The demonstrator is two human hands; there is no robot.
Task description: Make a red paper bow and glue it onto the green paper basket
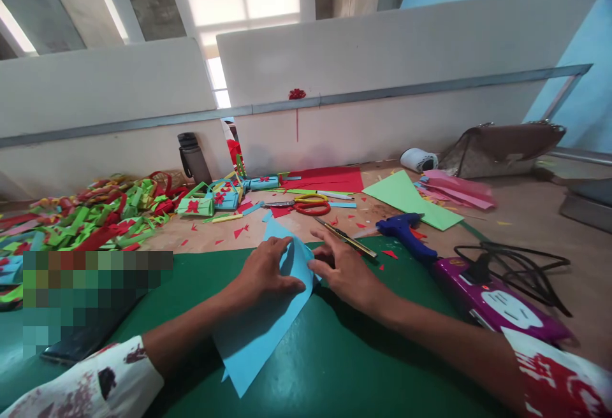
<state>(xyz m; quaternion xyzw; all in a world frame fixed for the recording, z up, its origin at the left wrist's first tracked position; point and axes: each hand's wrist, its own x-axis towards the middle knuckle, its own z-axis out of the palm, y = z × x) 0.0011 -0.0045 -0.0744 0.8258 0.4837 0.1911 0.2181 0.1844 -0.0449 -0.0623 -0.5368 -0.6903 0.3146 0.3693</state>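
A sheet of light blue paper (268, 348) lies slantwise on the green mat, its far part bent up into a curl. My left hand (268, 268) rests on the sheet, fingers bent over the curl and thumb pressing beside it. From the other side, my right hand (342, 268) pinches the curled edge between thumb and fingers; the exact grip is partly hidden. Just beyond the right hand lies a cutter knife (351, 239). Scissors (310, 204) with red and yellow handles are beyond the paper.
A blue glue gun (406, 233) and a purple power strip (502, 303) with a black cable sit at right. Green paper (411, 201) and red paper (329, 179) lie farther back. Small paper bags (196, 206), a paper-strip pile (105, 208) and a bottle (194, 160) stand left.
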